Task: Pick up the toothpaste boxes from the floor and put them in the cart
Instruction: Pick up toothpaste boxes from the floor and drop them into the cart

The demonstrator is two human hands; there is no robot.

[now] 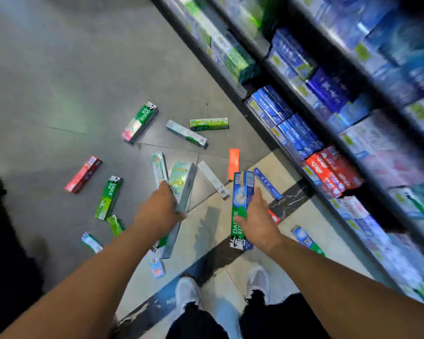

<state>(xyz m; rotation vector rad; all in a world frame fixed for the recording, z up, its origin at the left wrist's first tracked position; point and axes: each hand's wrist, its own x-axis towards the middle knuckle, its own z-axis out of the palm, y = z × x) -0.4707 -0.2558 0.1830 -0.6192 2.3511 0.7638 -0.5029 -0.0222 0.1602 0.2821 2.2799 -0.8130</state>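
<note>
Head view: my left hand [160, 211] clasps pale boxes [181, 187], my right hand [257, 216] clasps a blue-green box [240, 204]. More toothpaste boxes [140, 122] litter the floor [59, 94] toward eleven o'clock; light, stiff, crushable, best held mid-length.

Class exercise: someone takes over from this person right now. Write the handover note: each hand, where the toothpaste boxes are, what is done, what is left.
Left hand: grips silver-green boxes.
Right hand: grips a blue-and-green box, apparently with another behind.
On the floor: many boxes lie scattered, among them a red box, a green box, an orange box and a blue box. The shelves to the right are stocked.
Done: a handful picked up.
Left: carry these to the cart, which is not in view, then collect the rest.
</note>
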